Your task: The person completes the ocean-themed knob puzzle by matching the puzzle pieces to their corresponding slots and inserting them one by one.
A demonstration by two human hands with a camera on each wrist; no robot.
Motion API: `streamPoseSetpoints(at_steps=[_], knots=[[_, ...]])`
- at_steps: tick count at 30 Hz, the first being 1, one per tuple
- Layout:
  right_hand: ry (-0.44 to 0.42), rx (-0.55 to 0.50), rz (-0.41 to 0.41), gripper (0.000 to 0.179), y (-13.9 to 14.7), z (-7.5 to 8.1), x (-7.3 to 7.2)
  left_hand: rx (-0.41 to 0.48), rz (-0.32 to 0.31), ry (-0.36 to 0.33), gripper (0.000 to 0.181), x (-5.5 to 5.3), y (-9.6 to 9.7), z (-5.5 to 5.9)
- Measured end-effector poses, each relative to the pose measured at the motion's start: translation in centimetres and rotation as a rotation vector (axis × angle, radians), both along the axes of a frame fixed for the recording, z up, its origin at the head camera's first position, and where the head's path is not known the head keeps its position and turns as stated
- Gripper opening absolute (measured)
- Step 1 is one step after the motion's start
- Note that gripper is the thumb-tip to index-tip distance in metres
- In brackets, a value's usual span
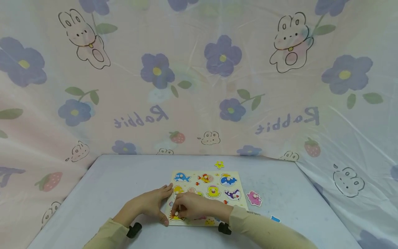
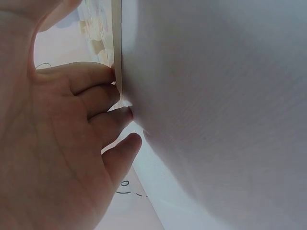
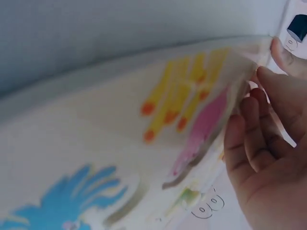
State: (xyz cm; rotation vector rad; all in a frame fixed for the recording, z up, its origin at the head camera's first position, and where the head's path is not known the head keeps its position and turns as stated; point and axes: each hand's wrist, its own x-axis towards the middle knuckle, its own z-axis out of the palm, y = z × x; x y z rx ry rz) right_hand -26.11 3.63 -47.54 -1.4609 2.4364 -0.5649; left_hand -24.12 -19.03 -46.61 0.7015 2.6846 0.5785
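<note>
A cream puzzle board (image 1: 192,175) with sea-animal pieces and small round knobs lies on the table. My left hand (image 1: 152,203) rests at its left edge, fingers extended and thumb near the front corner. In the left wrist view the fingertips (image 2: 111,73) touch the board's side. My right hand (image 1: 192,206) reaches across the board and pinches the knob of an orange-and-yellow crab puzzle piece (image 1: 174,218) at the front left corner. Its fingers are bent in the right wrist view, and the crab is hidden there. The right hand and forearm cover several middle and front pieces.
A yellow star-shaped piece (image 1: 219,164) lies behind the board. To the right is a pink piece (image 1: 254,198) with a knob; a blue piece (image 1: 275,219) shows partly behind the right sleeve. The white table (image 1: 130,169) meets a printed cloth (image 1: 192,79) at the back.
</note>
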Motion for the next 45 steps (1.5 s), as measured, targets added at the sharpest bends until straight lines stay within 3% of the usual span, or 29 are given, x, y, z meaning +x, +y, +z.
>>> streamPoseSetpoints(at_steps=[7, 13, 19, 24, 38, 45], knots=[[-0.014, -0.057, -0.032, 0.012, 1.1, 1.0, -0.3, 0.002, 0.014, -0.006, 0.120, 0.1, 0.0, 0.0], [-0.037, -0.167, -0.082, 0.014, 2.9, 2.6, -0.4, 0.009, 0.008, -0.005, 0.120, 0.0, 0.0, 0.0], [-0.029, -0.275, -0.160, 0.014, 6.1, 4.3, -0.3, -0.003, 0.001, 0.008, 0.121, -0.4, -0.1, -0.2], [0.014, -0.362, -0.229, 0.013, 9.8, 4.8, -0.3, -0.008, -0.007, 0.010, 0.121, -0.5, 0.0, -0.4], [0.076, -0.357, -0.612, 0.013, 21.1, 2.9, 0.4, -0.009, -0.011, -0.012, 0.120, -0.3, 0.3, -0.8], [0.052, -0.281, -0.723, 0.015, 24.5, 1.5, -0.3, -0.033, -0.034, 0.022, 0.121, -0.5, -0.4, -0.8]])
